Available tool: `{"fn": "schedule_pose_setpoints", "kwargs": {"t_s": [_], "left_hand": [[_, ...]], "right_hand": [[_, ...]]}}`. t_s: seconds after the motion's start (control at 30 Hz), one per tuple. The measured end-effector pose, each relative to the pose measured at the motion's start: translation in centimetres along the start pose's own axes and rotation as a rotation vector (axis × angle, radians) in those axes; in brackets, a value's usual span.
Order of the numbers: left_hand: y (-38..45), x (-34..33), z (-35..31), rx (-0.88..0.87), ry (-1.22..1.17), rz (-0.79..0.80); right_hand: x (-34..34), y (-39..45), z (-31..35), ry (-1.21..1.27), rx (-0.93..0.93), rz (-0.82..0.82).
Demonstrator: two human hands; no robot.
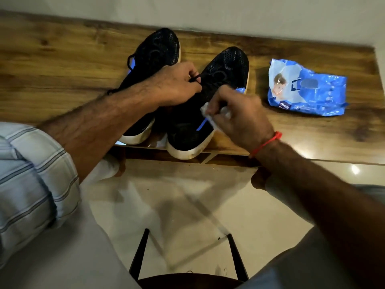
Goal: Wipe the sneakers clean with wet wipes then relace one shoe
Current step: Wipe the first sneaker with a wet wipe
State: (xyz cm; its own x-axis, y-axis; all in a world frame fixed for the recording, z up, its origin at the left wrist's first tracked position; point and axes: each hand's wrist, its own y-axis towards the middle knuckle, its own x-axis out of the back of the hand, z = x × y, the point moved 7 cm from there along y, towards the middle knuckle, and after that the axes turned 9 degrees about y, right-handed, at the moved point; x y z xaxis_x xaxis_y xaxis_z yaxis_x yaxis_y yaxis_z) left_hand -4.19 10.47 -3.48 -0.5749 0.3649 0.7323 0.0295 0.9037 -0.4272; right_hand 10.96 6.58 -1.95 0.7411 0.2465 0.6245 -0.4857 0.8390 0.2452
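Sneakers sit side by side on a wooden table (62, 59), toes pointing at the wall, heels hanging slightly over the near edge. Both are black mesh with white soles; the left sneaker (158, 51) touches the right sneaker (225, 67) along its inner side.

From the head view, the left hand (177, 84) reaches across the left sneaker, its forearm covering that shoe's middle and heel. Its fingers are curled and pinch a black lace (195, 78) over the right sneaker's tongue. The right hand (239, 113) rests on the right sneaker's outer side, fingers curled round a crumpled white wipe (205, 108), and hides part of the shoe's blue stripe. A red thread (268, 141) circles that wrist.

A blue wipes pack (306, 88) lies flat on the table, right of the sneakers and apart from them. Below the table edge show pale glossy floor tiles (187, 205), the person's light trousers, a striped sleeve (31, 174) on the left arm and a dark stool frame (139, 251).
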Motion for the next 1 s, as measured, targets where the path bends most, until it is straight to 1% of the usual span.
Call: {"fn": "schedule_pose_setpoints", "kwargs": {"t_s": [0.07, 0.1, 0.13, 0.17, 0.27, 0.3, 0.33, 0.4, 0.43, 0.47, 0.5, 0.57, 0.6, 0.63, 0.73, 0.77, 0.9, 0.93, 1.0], "left_hand": [[0.0, -0.2, -0.2, -0.005, -0.037, 0.023], [0.0, -0.2, -0.2, -0.008, -0.049, 0.025], [0.0, -0.2, -0.2, -0.011, -0.056, 0.025], [0.0, -0.1, -0.1, -0.01, -0.058, 0.025], [0.0, 0.0, 0.2, 0.002, -0.057, 0.023], [0.0, 0.0, 0.2, 0.004, -0.057, 0.025], [0.1, -0.1, 0.2, 0.002, -0.058, 0.026], [0.2, -0.3, 0.0, -0.004, -0.062, 0.02], [0.2, -0.3, -0.1, -0.005, -0.06, 0.014], [0.2, -0.3, -0.2, -0.004, -0.054, 0.011], [0.2, -0.2, -0.1, -0.001, -0.047, 0.009], [0.2, -0.1, 0.1, 0.009, -0.047, 0.012], [0.2, -0.1, 0.2, 0.013, -0.051, 0.016], [0.1, -0.1, 0.3, 0.014, -0.056, 0.017], [0.1, -0.3, -0.1, 0.0, -0.036, 0.005], [0.0, -0.3, -0.2, -0.006, -0.019, 0.0], [0.0, 0.0, -0.1, 0.001, -0.002, -0.005], [0.0, 0.0, 0.0, 0.003, -0.011, -0.001], [-0.2, -0.2, -0.3, -0.006, -0.01, -0.002]], "right_hand": [[2.2, 0.9, -3.2, -0.03, -0.113, -0.11], [2.8, 1.2, -4.0, -0.037, -0.139, -0.153], [2.8, 1.4, -3.9, -0.029, -0.133, -0.162], [2.1, 1.5, -2.9, -0.008, -0.1, -0.127], [-1.1, 1.0, 0.9, 0.048, 0.051, 0.079], [-1.3, 1.0, 1.0, 0.027, 0.068, 0.104], [-0.8, 1.4, 0.2, -0.003, 0.05, 0.08], [1.2, 2.1, -2.2, -0.058, -0.015, -0.033], [1.9, 2.3, -2.8, -0.081, -0.034, -0.064], [1.8, 2.2, -2.5, -0.086, -0.032, -0.061], [1.0, 2.0, -1.5, -0.071, -0.003, -0.02], [-1.3, 1.1, 1.3, -0.01, 0.101, 0.108], [-1.7, 0.9, 1.7, -0.001, 0.136, 0.146], [-1.5, 1.0, 1.4, -0.013, 0.133, 0.151], [1.2, 2.1, -2.2, -0.067, 0.005, 0.022], [1.4, 2.0, -2.4, -0.071, -0.01, 0.021], [-1.6, 0.6, 1.1, 0.016, 0.107, 0.221], [-1.4, 0.8, 1.0, 0.004, 0.106, 0.212], [0.2, 1.7, -0.9, -0.034, 0.037, 0.082]]}}
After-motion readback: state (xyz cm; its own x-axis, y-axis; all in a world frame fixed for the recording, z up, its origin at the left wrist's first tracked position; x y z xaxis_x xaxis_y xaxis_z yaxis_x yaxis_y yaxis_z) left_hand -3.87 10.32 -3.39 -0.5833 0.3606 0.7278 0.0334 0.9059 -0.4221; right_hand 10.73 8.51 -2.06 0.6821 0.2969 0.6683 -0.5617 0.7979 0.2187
